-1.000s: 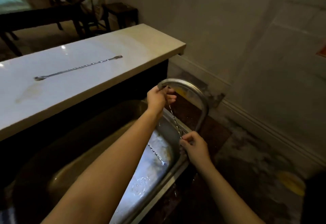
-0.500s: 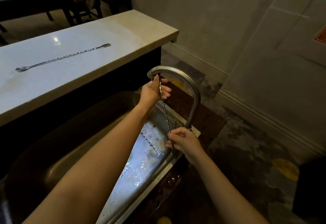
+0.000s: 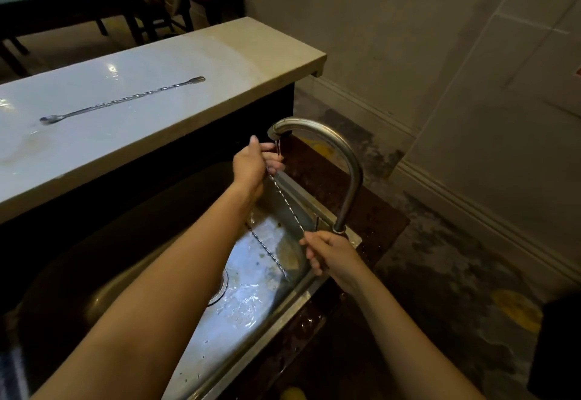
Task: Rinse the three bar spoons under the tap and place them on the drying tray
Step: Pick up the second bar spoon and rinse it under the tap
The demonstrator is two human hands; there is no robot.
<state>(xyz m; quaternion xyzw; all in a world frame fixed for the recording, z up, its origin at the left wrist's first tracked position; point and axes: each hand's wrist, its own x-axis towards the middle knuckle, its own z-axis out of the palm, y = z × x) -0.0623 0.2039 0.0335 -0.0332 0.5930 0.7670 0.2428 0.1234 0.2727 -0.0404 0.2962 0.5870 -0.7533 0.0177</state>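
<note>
**Spoon rinse at the sink, one spoon under the tap**

While the tap (image 3: 330, 154) curves up from the sink's far rim, its spout points down right above the left hand (image 3: 251, 166). That hand is curled closed around the top end of a twisted bar spoon (image 3: 286, 203), fingers wrapped, sitting just below the spout. A thin bit of water shows at the spout, touching the spoon's tip by the fingers.

The spoon runs at a slant from there down toward the tap's base, where the right hand (image 3: 333, 255) pinches its lower end, fingers closed on it. That hand is just beside the base, over the sink's (image 3: 317, 286) rim. So both hands are shut on the same spoon, held in the air above the basin, stretched between them.

A second spoon (image 3: 270, 253) lies down in the sink, below the held one, on the wet metal bottom near the drain (image 3: 220, 289). Part of it is hidden behind the left forearm, so I can't tell where that end sits.

The third spoon (image 3: 122, 100) is well away from the tap, lying flat on the pale surface (image 3: 220, 63) behind the sink, bowl end farthest from the tap, other end pointing toward it. Nothing touching it.

Can't tell from here which thing is the drying tray.
</note>
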